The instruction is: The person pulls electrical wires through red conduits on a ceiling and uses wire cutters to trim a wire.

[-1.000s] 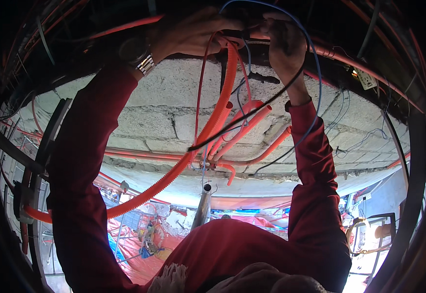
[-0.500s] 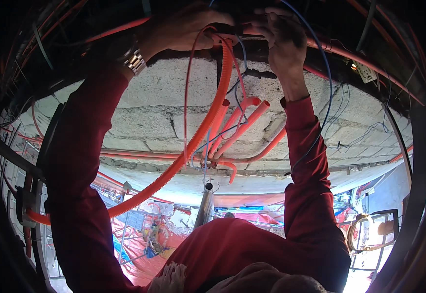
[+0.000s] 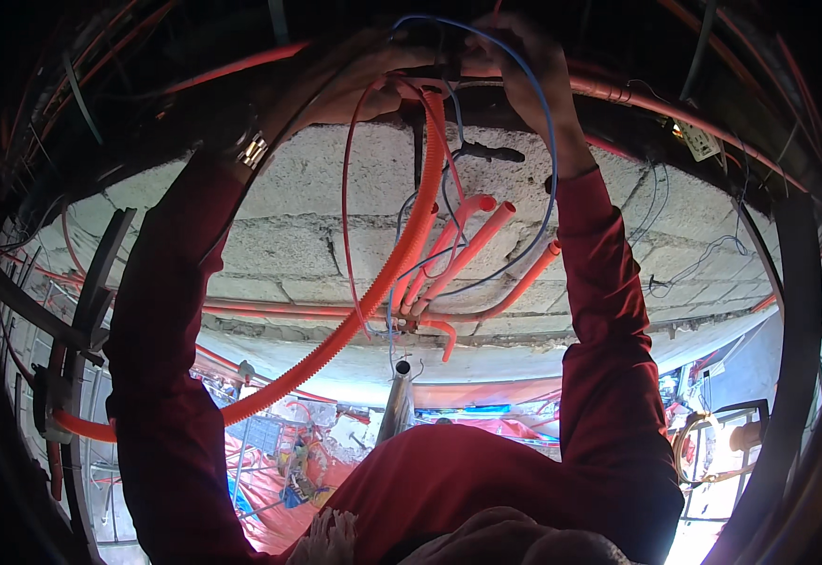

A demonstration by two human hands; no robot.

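Both arms in red sleeves reach overhead into a dark gap above a block wall. My left hand (image 3: 359, 89), with a metal watch on its wrist, is at the upper end of an orange corrugated conduit (image 3: 336, 341); its fingers look curled, their grip lost in shadow. My right hand (image 3: 531, 80) is bent closed beside it, with a short red strand showing above its fingertips. What its fingers hold is too dark to see. A blue wire (image 3: 553, 141) arcs from between the hands past my right hand and down. A red wire (image 3: 346, 188) loops below my left hand.
Orange rigid pipes (image 3: 472, 243) stick out from the block wall (image 3: 307, 193). A metal tube (image 3: 397, 400) stands below them. A long orange pipe (image 3: 637, 97) runs overhead to the right. A round lamp-like fixture (image 3: 745, 437) is at the lower right.
My right hand has moved slightly up and left, with its fingers more curled. The blue wire now forms a wide loop left of my right forearm. A dark wire now crosses my left forearm.
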